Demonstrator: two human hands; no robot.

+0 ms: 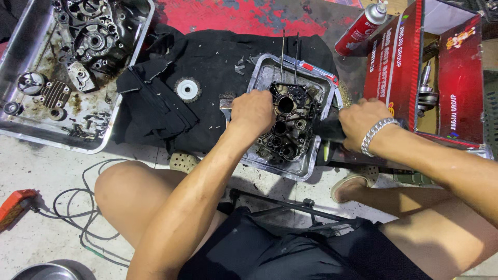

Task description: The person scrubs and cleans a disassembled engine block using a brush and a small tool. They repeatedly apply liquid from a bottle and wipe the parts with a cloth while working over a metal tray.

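Upper right: a red aerosol can (361, 28) lies beside an open red carton (410, 57) holding a metal shaft (426, 88). The engine case (289, 122) sits in the small steel tray (270, 70) on black cloth (207, 57). Left hand (252, 111) — fingers curled on the case edge; right hand (363, 122) — fingers wrapped around a black tool (328, 129). The large tray (21, 52) at upper left holds greasy parts.

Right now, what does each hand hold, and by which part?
The left hand presses on the engine case at its left edge. The right hand grips a black tool by its body.
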